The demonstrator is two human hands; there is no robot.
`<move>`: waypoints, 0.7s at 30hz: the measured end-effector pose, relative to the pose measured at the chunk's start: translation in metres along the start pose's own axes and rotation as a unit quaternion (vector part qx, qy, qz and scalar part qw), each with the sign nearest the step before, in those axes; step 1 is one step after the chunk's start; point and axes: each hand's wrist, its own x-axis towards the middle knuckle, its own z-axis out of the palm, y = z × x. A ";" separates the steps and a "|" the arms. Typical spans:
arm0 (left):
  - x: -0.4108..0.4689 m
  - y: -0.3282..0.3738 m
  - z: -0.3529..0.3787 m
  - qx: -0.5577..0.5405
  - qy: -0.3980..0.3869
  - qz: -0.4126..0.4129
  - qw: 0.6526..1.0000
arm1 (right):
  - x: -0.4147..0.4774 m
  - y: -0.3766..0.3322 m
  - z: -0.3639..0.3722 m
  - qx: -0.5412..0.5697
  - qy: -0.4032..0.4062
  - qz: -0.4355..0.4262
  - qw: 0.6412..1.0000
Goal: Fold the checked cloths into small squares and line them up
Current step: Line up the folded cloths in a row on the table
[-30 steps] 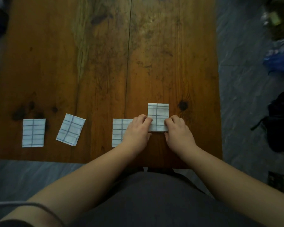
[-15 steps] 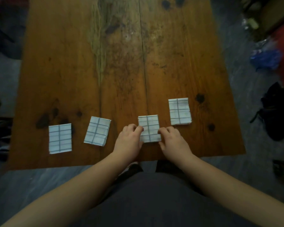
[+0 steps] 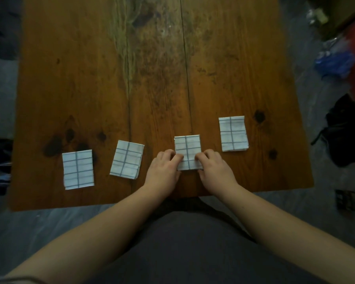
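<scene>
Holding the third cloth (image 3: pixel 187 152) by its near corners, I have it flat on the table (image 3: pixel 152 78), close to the near edge and right in front of me. My left hand (image 3: pixel 162 171) grips its left near corner and my right hand (image 3: pixel 215 171) grips the right one. Both have their fingers curled in tight over the fabric; the thumbs are hidden, so I cannot tell if they sit under the edge. I judge that a corner in each hand lets me slide or turn the folded stack without it springing open.

It is folded small and lies square to the table edge. That makes it a fair reference for the row.

To its right, apart from it, the rightmost cloth (image 3: pixel 233 133) sits clearly farther from me, out of line. To its left, just beyond my left hand, the second cloth (image 3: pixel 127 159) is tilted, its top leaning right. The leftmost cloth (image 3: pixel 78 169) lies straight but a little nearer to me than the rest. All four look folded, so my guess is that only the lining-up remains. The tilted one and the far one need the most correction.

Off the table to the right, a black bag (image 3: pixel 344 130) and a blue bundle (image 3: pixel 334 60) lie on the floor, well clear of the work.
</scene>
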 end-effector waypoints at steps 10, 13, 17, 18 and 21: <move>0.040 -0.005 -0.018 0.006 0.012 -0.035 0.999 | 0.046 0.004 -0.019 -0.012 0.025 -0.037 0.999; 0.043 -0.005 -0.020 0.007 0.017 -0.035 0.999 | 0.053 0.005 -0.022 -0.020 0.021 -0.042 0.999; 0.044 -0.006 -0.019 0.012 0.023 -0.037 0.999 | 0.051 0.004 -0.019 -0.029 0.022 -0.039 0.999; 0.044 -0.006 -0.019 0.012 0.024 -0.036 0.999 | 0.051 0.004 -0.018 -0.030 0.024 -0.039 0.998; 0.043 -0.006 -0.020 0.016 0.023 -0.031 0.999 | 0.051 0.004 -0.018 -0.033 0.026 -0.040 0.998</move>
